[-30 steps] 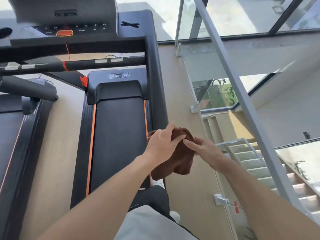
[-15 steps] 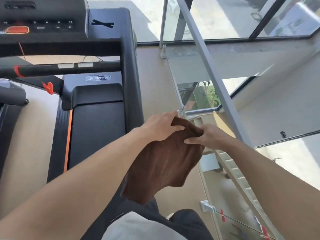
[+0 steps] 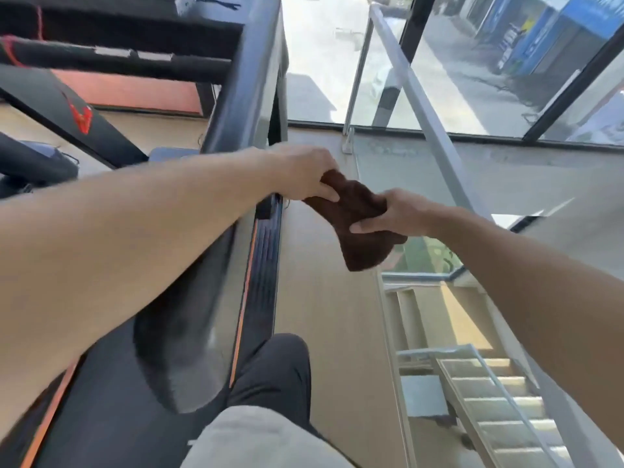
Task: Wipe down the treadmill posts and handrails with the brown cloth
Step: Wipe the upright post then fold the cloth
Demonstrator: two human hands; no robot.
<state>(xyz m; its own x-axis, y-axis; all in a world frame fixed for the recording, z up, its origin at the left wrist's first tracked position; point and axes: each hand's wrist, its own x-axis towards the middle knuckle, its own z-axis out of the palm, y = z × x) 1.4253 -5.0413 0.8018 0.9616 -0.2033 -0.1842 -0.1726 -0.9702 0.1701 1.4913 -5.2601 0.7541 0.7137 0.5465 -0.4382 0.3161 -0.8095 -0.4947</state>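
The brown cloth (image 3: 354, 224) hangs in the air between my hands, right of the treadmill. My left hand (image 3: 304, 172) pinches its upper left end. My right hand (image 3: 393, 212) grips its right side, thumb across the front, and the loose lower part droops below. The black right handrail (image 3: 199, 298) of the treadmill runs from the near foreground up to the right post (image 3: 250, 79), passing under my left forearm. The cloth touches neither rail nor post. A black crossbar (image 3: 118, 60) spans the top left.
A glass balustrade with a grey metal rail (image 3: 425, 106) stands close on the right, above a stairwell (image 3: 489, 393). Beige floor (image 3: 324, 315) lies between treadmill and glass. A second treadmill's handle (image 3: 33, 163) shows at far left. My dark-trousered leg (image 3: 277, 373) stands beside the deck.
The view swung right and closer to the right handrail. My hands drew apart, stretching the cloth between them, and the cloth now sits beyond the rail over the floor.
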